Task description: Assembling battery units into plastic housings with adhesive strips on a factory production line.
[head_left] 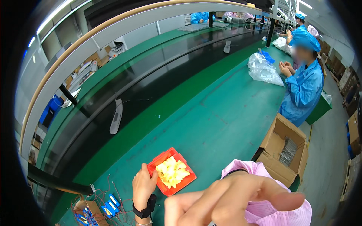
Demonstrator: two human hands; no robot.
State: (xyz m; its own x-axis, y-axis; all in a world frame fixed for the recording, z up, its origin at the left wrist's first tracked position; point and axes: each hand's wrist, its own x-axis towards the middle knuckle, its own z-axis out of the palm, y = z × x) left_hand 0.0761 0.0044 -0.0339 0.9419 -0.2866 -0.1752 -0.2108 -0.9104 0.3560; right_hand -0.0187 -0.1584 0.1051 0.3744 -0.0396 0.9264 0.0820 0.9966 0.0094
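Just left of centre near the bottom, my left hand [143,184] grips the left edge of a small red plastic tray [187,181]. Its thumb lies over the rim, and a black band circles the wrist. Inside the tray is a loose heap of yellow paper-like pieces [173,172]. Very close to the camera, my right hand [226,199] is raised over the bench, coming from a pink striped sleeve [279,205]. One digit stretches out to the right, away from the others. The lower edge cuts off the remaining fingers; I see nothing held.
Blue wired parts [111,206] lie lower left beside a small carton [94,213]. On the black conveyor [94,132] rests a pale curved strip [116,116]. An open cardboard box [273,164] with metal rods stands right. Beyond are a clear bag [264,69] and a blue-clad co-worker [304,88].
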